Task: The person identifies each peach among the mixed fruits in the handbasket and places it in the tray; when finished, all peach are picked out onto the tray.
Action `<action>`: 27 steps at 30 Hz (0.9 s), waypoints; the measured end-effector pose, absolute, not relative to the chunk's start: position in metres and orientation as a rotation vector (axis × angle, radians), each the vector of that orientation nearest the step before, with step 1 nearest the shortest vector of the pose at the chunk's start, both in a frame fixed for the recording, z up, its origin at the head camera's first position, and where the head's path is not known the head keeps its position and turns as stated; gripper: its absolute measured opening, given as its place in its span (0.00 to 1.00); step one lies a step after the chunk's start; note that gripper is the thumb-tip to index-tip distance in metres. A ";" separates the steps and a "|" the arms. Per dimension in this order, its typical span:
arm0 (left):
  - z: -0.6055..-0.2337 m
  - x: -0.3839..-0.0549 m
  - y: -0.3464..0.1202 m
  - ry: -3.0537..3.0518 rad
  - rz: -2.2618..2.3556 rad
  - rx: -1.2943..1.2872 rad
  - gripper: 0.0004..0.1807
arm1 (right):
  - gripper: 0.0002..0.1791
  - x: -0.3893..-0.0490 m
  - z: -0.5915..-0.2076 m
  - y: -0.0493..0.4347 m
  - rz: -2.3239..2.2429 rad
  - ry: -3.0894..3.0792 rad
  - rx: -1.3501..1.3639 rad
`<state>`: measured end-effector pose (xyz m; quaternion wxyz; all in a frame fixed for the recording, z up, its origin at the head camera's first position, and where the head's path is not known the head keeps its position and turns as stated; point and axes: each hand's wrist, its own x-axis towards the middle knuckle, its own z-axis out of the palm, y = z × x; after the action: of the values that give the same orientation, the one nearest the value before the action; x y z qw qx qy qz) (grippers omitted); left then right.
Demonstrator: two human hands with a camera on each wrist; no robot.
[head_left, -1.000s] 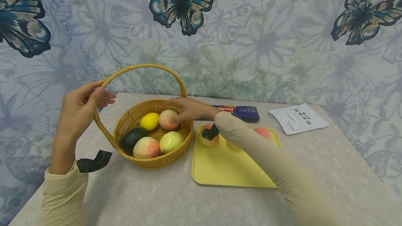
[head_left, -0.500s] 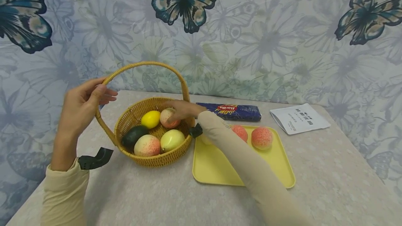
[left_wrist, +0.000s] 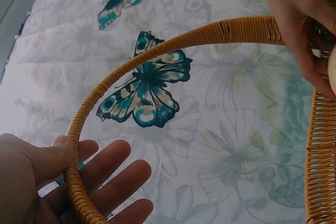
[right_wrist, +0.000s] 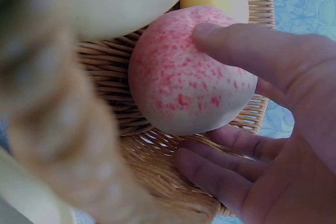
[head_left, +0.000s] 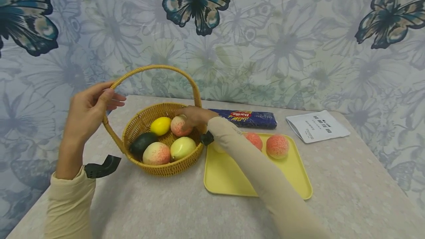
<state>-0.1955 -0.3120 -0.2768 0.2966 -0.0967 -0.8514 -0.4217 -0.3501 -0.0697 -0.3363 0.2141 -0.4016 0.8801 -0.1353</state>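
My left hand (head_left: 87, 111) pinches the left side of the handle (head_left: 156, 66) of a wicker basket (head_left: 162, 171), thumb against it and the other fingers spread behind. Inside the basket, toward its right rim, my right hand (head_left: 198, 116) holds a pink-speckled peach (head_left: 180, 125). The right wrist view shows the thumb (right_wrist: 236, 43) on top of this peach (right_wrist: 178, 77) and several fingers behind and below it. Around it lie a lemon (head_left: 161, 126), a dark green avocado-like fruit (head_left: 143, 143), another peach (head_left: 156, 153) and a pale yellow-green fruit (head_left: 182, 148).
Right of the basket is a yellow tray (head_left: 229, 183) bearing a peach (head_left: 277, 146), a second peach (head_left: 254, 140) and a mostly hidden yellowish fruit. Behind it lies a blue Barilla pasta package (head_left: 259, 120); a white pouch (head_left: 317, 126) lies farther right. My right forearm crosses the tray.
My right forearm has swung left and lower, uncovering the tray's right-hand peaches and more of the pasta package. The right hand stays at the same peach. My left hand keeps its hold.
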 end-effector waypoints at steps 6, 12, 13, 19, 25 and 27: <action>-0.275 -0.195 -0.311 -2.267 -1.120 -0.254 0.20 | 0.32 -0.349 -0.336 -0.066 -0.459 2.413 -1.056; -0.274 -0.194 -0.310 -2.274 -1.117 -0.250 0.20 | 0.30 -0.348 -0.336 -0.065 -0.469 2.427 -1.051; -0.274 -0.194 -0.310 -2.275 -1.115 -0.249 0.20 | 0.32 -0.347 -0.336 -0.065 -0.470 2.422 -1.048; -0.275 -0.194 -0.310 -2.270 -1.109 -0.252 0.20 | 0.43 -0.347 -0.337 -0.065 -0.409 2.420 -1.101; -0.275 -0.194 -0.310 -2.272 -1.116 -0.254 0.20 | 0.41 -0.349 -0.338 -0.065 -0.380 2.394 -1.177; -0.275 -0.194 -0.310 -2.274 -1.115 -0.252 0.20 | 0.40 -0.349 -0.338 -0.064 -0.386 2.383 -1.196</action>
<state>-0.1940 -0.3102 -0.2751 0.2939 -0.0947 -0.8539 -0.4189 -0.3492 -0.0640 -0.3381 0.2216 -0.4330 0.8625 -0.1398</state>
